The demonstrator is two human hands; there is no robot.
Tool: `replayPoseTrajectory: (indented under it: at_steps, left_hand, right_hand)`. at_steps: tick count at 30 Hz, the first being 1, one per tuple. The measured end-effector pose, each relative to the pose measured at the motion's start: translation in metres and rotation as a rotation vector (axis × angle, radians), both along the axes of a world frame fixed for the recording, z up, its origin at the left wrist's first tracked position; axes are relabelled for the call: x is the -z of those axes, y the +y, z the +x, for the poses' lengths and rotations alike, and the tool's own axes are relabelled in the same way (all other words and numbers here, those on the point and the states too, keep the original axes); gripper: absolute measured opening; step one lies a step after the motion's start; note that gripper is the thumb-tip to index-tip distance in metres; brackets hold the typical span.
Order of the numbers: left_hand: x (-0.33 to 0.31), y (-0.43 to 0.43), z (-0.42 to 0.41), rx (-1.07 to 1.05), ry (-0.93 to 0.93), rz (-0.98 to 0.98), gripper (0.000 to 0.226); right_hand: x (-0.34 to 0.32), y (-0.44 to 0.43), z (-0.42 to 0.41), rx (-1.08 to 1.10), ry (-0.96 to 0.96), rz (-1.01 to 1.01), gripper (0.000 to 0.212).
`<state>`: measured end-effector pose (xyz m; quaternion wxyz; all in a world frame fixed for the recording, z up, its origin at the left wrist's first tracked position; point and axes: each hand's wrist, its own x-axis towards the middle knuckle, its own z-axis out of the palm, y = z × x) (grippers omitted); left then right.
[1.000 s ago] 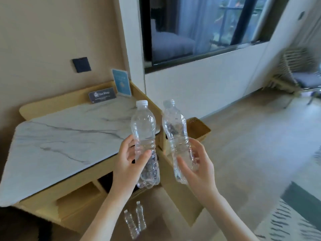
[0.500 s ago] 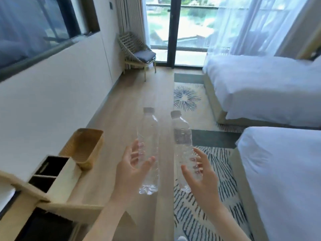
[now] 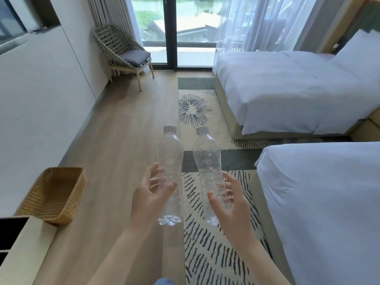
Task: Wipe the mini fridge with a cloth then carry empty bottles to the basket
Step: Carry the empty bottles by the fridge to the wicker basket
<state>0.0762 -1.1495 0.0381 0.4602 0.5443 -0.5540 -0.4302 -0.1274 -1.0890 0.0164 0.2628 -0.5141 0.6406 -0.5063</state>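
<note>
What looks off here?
Nothing serious. The left hand holds the left bottle, the right hand the right bottle, both capped, upright; the right one looks creased near its shoulder. The basket sits upright, nothing spilled.

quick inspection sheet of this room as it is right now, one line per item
surface: wooden floor, patterned rug alongside
job's things: left bottle and right bottle, clear, capped, upright, look empty; wicker basket at lower left, nothing seen inside
clutter: blue thing at bottom edge, too cropped to tell
grippers: left hand grips left bottle; right hand grips right bottle
cables: nothing seen
surroundings: woven chair, far bed, near bed, glass door
</note>
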Motion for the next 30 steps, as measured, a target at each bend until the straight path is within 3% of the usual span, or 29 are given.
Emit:
replayPoseTrajectory:
  at_steps: [9, 20, 26, 30]
  left_hand:
    - [0.034, -0.144, -0.028, 0.034, 0.021, 0.057, 0.076]
    - [0.015, -0.431, -0.003, 0.062, 0.093, 0.003, 0.08]
    - [0.021, -0.552, 0.028, -0.057, 0.108, 0.036, 0.076]
    - [0.037, -0.625, 0.053, -0.192, 0.117, 0.088, 0.085]
  right_hand:
    - [0.026, -0.143, -0.019, 0.045, 0.025, 0.059, 0.063]
    - [-0.006, -0.428, 0.001, 0.04, -0.015, 0.002, 0.064]
    - [-0.002, -0.568, 0.025, -0.036, -0.001, 0.024, 0.055]
    - [0.013, -0.672, 0.047, -0.16, 0.04, 0.056, 0.055]
